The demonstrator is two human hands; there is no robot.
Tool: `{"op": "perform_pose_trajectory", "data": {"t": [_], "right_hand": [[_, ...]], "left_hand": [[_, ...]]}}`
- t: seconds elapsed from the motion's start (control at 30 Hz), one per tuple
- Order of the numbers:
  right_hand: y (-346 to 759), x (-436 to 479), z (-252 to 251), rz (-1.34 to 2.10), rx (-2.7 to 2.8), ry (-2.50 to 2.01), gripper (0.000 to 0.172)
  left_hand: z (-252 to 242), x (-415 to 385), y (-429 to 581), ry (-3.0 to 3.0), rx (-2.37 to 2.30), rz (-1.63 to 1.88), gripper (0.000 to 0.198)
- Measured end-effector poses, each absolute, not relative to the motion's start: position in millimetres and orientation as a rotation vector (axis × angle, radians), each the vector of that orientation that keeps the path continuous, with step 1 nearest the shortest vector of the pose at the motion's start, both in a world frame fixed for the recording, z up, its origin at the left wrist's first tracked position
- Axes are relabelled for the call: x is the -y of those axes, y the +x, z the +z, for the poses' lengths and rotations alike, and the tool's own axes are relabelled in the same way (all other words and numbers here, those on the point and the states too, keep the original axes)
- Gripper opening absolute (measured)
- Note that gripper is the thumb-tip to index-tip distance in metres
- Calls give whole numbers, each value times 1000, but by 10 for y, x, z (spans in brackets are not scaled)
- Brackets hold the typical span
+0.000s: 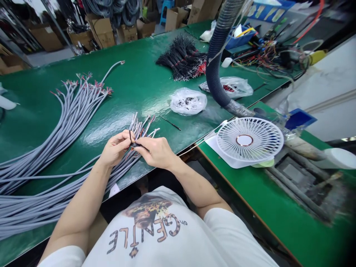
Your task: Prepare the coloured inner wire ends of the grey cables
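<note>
The person's left hand (115,148) and right hand (157,152) meet above the near edge of a green-topped workbench (133,70), just below the middle of the frame. Both are closed into tight pinches around a small black piece (130,137), held among the fanned, stripped ends of a bundle of grey sheathed cables (140,128). The fingers hide much of it, so it looks like a thin wire end or sleeve, though that is hard to be sure of from this view. The cables of that bundle run from the hands toward the lower left of the frame.

A second bundle of grey cables (75,107) lies at the left, its coloured wire ends fanned toward the centre. Beyond the hands, a thin dark-handled tool (170,122) lies on the bench beside a clear plastic bag of small black parts (188,101). Further up are a heap of black and red wires (182,59) and another plastic bag (226,87). A ribbed dark hose (218,55) hangs down at the upper right, and a white desk fan (249,142) sits on a neighbouring green bench to the right.
</note>
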State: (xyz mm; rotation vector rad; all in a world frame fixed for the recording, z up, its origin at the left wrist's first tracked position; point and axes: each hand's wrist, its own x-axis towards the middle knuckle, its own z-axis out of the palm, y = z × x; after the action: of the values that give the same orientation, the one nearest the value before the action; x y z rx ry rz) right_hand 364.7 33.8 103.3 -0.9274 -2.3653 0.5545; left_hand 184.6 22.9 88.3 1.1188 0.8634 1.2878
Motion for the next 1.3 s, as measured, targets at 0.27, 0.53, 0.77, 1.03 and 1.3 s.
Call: {"op": "perform_pose_trajectory", "data": {"t": [0.27,0.53,0.77,1.03,1.3], "right_hand": [[3688,-384,1015,602,2360,-876,22],[3675,-396,996,663,2328,-829,24],[3722,-454,964,793,2283,-734,23],[3656,-520,1122,1062,1791,-825,27],[3854,-1123,1165,843,1518,-911,29]], "left_hand": [[917,-221,1869,1080,-872,1260,20],[887,-232,1846,1036,-843,1225,19],[927,-248,1849,970,-855,1234,25],[868,-230,1867,1053,-874,1176,26],[811,-212,1782,1299,-844,1056,60]]}}
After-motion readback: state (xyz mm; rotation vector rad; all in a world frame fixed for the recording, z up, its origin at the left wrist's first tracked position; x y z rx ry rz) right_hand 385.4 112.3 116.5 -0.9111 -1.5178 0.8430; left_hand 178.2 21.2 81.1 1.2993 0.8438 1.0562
